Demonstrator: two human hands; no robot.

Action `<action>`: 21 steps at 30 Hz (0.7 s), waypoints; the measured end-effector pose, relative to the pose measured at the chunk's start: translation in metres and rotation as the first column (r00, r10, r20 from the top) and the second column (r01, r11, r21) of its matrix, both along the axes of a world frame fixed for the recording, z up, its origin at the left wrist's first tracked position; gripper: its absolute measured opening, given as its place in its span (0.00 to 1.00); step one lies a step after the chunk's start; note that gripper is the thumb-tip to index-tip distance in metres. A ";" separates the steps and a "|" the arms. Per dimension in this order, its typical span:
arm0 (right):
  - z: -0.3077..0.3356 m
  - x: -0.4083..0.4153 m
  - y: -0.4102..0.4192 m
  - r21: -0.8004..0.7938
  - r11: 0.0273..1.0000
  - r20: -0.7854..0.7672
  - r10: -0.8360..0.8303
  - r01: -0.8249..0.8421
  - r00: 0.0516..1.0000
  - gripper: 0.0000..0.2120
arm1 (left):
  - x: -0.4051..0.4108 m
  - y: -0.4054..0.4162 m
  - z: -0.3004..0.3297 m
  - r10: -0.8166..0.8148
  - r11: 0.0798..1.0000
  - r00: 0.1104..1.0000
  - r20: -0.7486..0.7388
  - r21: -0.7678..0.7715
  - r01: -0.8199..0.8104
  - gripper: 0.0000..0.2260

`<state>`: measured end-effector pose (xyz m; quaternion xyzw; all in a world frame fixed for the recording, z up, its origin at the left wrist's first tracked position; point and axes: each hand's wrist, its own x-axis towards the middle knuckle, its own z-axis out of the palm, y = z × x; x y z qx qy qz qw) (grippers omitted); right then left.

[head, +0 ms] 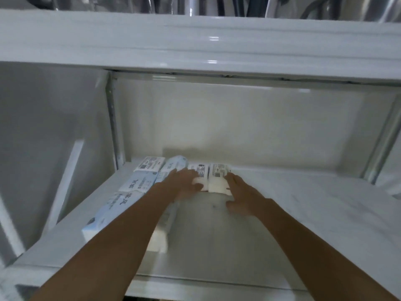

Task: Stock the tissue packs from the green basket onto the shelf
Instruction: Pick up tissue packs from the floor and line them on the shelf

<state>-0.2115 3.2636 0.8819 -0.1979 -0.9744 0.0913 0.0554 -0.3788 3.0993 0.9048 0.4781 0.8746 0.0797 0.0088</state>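
Two white tissue packs (213, 178) stand side by side at the back middle of the white shelf (282, 203). My left hand (184, 183) lies against their left side, thumb on the front of the left pack. My right hand (240, 192) presses its straight fingers against the right pack's right side. Further left, several blue-and-white tissue packs (121, 203) lie in two rows running from the shelf's back to its front. My left forearm crosses over the inner row. The green basket is out of view.
A white upper shelf board (195, 44) hangs overhead. The shelf's back wall (249, 127) and a metal upright (112, 122) at the left close in the bay. Bare shelf surface spreads to the right of the packs.
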 end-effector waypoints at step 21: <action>-0.018 0.071 -0.139 -0.087 0.996 -0.127 -0.004 -0.007 0.992 0.14 | 0.103 -0.191 -0.021 0.066 0.946 0.982 -0.177 0.325 -0.004 0.17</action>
